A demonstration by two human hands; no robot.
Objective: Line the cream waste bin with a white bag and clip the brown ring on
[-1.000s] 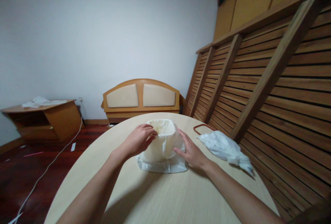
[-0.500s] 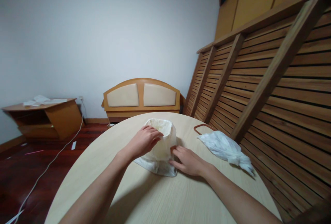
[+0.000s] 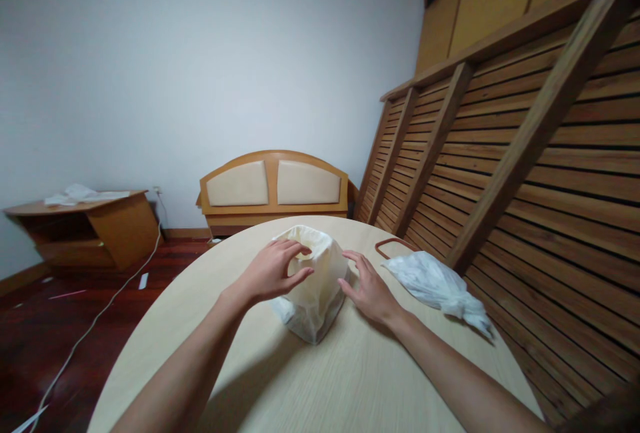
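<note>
Fingers (image 3: 299, 277) curve beside a boxy container (image 3: 327, 276) draped in wrinkled, translucent plastic (image 3: 314, 327).

Bare left hand (image 3: 275, 269) and bare right hand (image 3: 371, 291), slender and smooth.
Slim, tapering fingers (image 3: 366, 268) and thumbs; narrow wrists; uncovered left forearm (image 3: 187, 356) and right forearm (image 3: 447, 363), both broadening gradually toward the picture's lower edge, plain and evenly rounded.

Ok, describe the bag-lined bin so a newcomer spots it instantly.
Find the round, pale wood-grain table in the foreground. In its far half, between the left hand and right hand, is the bag-lined bin. Unlike the bunched white plastic bag lying to its right, it has a boxy shape and an open mouth.
</note>
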